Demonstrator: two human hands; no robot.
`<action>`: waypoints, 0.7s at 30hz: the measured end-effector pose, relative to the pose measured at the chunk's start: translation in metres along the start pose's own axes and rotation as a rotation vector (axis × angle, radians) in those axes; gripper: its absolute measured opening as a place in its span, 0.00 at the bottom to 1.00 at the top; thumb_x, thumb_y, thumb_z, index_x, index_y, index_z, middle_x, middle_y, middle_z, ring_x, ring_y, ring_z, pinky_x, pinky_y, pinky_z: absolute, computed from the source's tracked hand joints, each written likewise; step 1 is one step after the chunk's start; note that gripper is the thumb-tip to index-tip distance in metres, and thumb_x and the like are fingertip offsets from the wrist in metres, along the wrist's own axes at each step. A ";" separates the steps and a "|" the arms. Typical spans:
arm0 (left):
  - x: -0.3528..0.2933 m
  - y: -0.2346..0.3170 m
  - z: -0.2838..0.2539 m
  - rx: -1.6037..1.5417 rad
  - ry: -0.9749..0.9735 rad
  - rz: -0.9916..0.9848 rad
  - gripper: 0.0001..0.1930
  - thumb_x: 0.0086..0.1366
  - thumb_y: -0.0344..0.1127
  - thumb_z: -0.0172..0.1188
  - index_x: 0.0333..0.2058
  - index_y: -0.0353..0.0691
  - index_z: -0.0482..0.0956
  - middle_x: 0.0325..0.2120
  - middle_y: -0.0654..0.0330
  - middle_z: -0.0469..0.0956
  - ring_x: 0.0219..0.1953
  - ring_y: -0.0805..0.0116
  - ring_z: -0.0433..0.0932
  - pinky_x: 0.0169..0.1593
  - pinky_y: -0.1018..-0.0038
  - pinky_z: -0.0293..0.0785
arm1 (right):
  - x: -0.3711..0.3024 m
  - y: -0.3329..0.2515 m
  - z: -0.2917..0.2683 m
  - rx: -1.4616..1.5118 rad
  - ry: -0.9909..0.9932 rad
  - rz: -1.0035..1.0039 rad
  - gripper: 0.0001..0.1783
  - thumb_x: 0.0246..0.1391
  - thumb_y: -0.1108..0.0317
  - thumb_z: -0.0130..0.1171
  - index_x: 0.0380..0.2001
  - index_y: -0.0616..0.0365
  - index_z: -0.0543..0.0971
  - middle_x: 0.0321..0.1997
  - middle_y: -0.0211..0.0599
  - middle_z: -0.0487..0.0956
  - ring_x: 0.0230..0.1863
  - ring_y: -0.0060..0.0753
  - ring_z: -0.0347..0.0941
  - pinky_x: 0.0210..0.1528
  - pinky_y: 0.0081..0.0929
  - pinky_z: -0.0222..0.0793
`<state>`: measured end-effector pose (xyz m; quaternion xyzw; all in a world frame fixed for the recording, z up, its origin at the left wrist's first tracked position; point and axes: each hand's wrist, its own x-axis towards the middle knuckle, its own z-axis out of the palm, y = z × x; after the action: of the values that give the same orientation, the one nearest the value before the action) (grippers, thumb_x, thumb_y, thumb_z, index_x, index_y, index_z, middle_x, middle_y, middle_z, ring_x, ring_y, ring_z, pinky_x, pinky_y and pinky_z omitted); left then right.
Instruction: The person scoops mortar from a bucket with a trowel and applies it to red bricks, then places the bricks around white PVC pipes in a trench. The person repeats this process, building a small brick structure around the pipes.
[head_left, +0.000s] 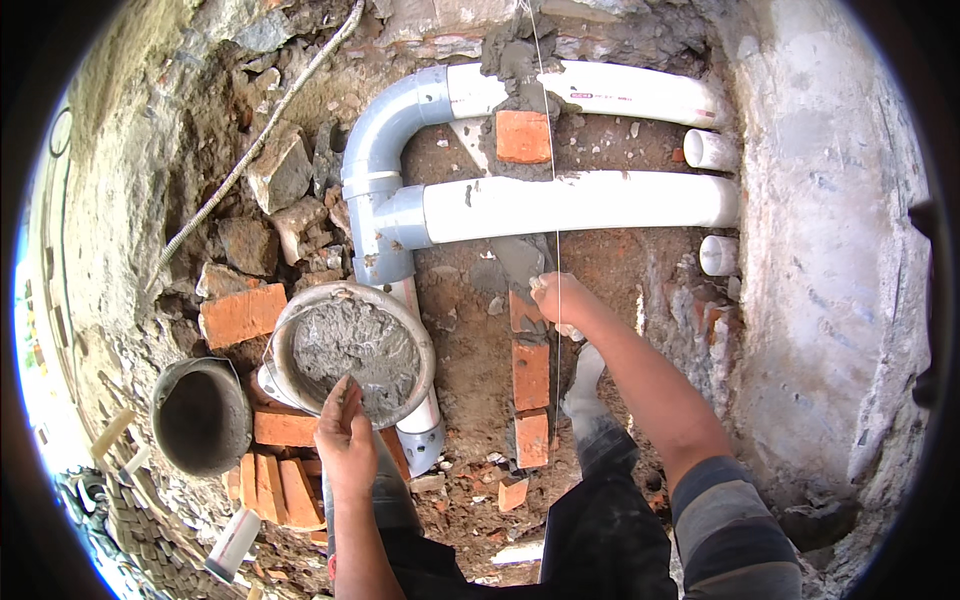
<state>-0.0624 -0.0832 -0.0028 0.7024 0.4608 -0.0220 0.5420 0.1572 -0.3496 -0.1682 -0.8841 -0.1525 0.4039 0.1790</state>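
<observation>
From the head view, the left hand rests with its grip clenched on the near rim of the mortar pan, which sits just left of the row of bricks. The right hand grasps a trowel over the far end of that brick row, just below the lower white pipe, with a taut string line passing beside it.

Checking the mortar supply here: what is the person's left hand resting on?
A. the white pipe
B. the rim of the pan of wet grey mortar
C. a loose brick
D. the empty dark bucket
B: the left hand grips the near rim of the mortar pan, whose grey mix fills it, while the dark bucket sits apart to its left.
</observation>
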 end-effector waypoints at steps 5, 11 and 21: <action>0.000 0.001 0.001 -0.012 -0.019 -0.026 0.27 0.60 0.18 0.43 0.60 0.24 0.69 0.54 0.44 0.75 0.59 0.58 0.75 0.64 0.67 0.69 | -0.011 -0.011 0.013 -0.301 -0.431 0.023 0.16 0.54 0.68 0.53 0.40 0.66 0.83 0.44 0.59 0.82 0.46 0.55 0.81 0.49 0.47 0.78; 0.000 0.002 0.001 -0.009 -0.024 0.010 0.27 0.60 0.17 0.43 0.60 0.24 0.69 0.54 0.44 0.75 0.59 0.58 0.75 0.64 0.67 0.69 | 0.002 -0.006 0.000 -0.246 -0.101 -0.056 0.15 0.59 0.70 0.48 0.39 0.66 0.82 0.40 0.62 0.82 0.43 0.58 0.81 0.45 0.50 0.79; 0.004 0.006 0.002 0.007 -0.031 0.029 0.23 0.64 0.19 0.49 0.60 0.27 0.70 0.53 0.46 0.78 0.55 0.61 0.78 0.61 0.69 0.71 | -0.141 0.060 0.075 0.977 0.123 0.553 0.16 0.68 0.55 0.49 0.48 0.56 0.71 0.27 0.48 0.78 0.28 0.46 0.78 0.29 0.44 0.73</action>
<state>-0.0551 -0.0821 -0.0014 0.7107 0.4418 -0.0266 0.5469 0.0190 -0.4466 -0.1471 -0.7275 0.3003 0.4071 0.4634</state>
